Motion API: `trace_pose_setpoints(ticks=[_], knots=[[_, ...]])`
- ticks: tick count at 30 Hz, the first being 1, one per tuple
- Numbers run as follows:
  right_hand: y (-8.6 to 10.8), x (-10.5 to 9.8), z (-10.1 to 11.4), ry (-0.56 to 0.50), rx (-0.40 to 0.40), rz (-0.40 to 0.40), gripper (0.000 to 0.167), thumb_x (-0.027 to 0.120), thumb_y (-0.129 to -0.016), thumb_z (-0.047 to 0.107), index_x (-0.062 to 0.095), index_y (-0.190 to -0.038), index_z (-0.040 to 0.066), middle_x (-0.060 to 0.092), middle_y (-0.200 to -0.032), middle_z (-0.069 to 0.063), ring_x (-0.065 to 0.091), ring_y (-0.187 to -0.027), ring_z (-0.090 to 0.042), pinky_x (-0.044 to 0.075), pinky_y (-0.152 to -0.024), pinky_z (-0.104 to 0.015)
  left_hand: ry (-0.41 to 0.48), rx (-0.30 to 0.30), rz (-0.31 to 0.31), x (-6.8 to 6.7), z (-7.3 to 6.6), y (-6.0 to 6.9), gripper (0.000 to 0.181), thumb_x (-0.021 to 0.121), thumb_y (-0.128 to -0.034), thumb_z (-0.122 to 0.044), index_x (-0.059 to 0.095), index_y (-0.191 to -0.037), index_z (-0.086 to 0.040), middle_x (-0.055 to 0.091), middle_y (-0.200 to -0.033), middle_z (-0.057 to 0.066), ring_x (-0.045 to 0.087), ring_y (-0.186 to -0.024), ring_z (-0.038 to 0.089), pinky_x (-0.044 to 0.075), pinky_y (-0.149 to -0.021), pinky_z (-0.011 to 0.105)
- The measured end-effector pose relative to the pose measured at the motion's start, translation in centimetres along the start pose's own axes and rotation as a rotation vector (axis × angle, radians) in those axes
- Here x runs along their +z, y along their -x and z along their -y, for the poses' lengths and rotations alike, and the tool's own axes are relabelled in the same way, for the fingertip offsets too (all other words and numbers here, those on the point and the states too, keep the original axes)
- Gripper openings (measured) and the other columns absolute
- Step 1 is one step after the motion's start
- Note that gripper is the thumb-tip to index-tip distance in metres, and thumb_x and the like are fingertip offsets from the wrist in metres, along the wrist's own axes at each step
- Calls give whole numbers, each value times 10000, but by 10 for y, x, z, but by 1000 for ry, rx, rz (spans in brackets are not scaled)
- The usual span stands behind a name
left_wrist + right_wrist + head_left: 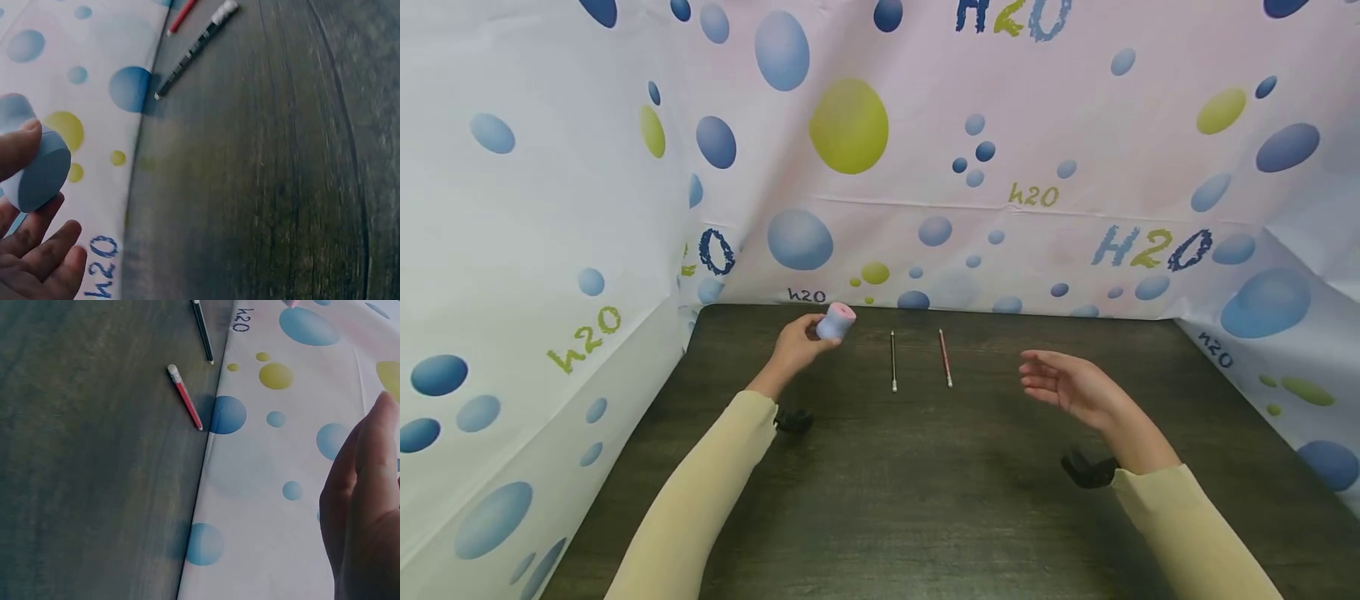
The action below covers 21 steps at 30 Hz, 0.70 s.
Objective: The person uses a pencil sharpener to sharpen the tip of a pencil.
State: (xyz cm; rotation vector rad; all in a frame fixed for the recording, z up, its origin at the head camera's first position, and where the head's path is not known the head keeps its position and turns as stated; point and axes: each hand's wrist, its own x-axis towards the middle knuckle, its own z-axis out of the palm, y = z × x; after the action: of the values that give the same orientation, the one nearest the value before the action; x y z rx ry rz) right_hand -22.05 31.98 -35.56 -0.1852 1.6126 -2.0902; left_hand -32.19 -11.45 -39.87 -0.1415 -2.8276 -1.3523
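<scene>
My left hand (pixel 799 343) pinches a small light-blue, waisted object with a pink end (pixel 836 322) between thumb and fingers, raised at the back left of the table. In the left wrist view the thumb lies across the narrow middle of this object (pixel 45 172), and the other fingers spread below it. The pink end has a dark spot, perhaps a hole; its exact kind I cannot tell. To the right of it lie a black pencil (pixel 893 362) and a red pencil (pixel 945 358), both with white eraser ends toward me. My right hand (pixel 1071 385) hovers at the right, fingers extended, holding nothing.
The dark wooden table (pixel 880 500) ends at a white backdrop (pixel 925 167) printed with blue and green bubbles, which also rises on the left and right sides. Black wrist camera mounts (pixel 1088 471) stick out by the cuffs.
</scene>
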Motion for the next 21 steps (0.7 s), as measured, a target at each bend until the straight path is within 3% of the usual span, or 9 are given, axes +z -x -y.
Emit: trace_pose_setpoints(ticks=[3, 7, 14, 21], knots=[[6, 1, -6, 30, -2, 23, 347, 361, -1132, 206, 705, -1135, 253, 722, -1036, 72, 706, -964, -57, 613, -895, -227, -7, -41, 6, 2, 3, -5, 628, 743, -936, -220, 503, -1453, 42, 592, -1425, 277, 580, -1314, 422, 491, -1096, 560], [14, 6, -15, 170, 22, -35, 296, 390, -1128, 251, 680, -1132, 307, 709, -1038, 117, 695, -966, -39, 615, -870, -237, -14, -81, 36, 6, 8, -11, 648, 716, -951, -228, 451, -1464, 67, 545, -1471, 293, 527, -1381, 424, 431, -1166, 557], [26, 26, -24, 428, 50, -122, 215, 447, -1110, 327, 642, -1197, 306, 690, -1043, 183, 680, -995, -16, 594, -876, -249, -56, -69, 60, 16, 16, -18, 630, 688, -977, -187, 390, -1446, 110, 478, -1492, 337, 473, -1397, 474, 401, -1185, 571], [28, 46, -28, 460, 26, -81, 242, 464, -1106, 306, 669, -1220, 250, 699, -1038, 174, 681, -966, -28, 595, -861, -280, -113, -90, 62, 22, 20, -21, 574, 707, -967, -173, 466, -1414, 95, 508, -1456, 318, 413, -1358, 463, 332, -1173, 570]])
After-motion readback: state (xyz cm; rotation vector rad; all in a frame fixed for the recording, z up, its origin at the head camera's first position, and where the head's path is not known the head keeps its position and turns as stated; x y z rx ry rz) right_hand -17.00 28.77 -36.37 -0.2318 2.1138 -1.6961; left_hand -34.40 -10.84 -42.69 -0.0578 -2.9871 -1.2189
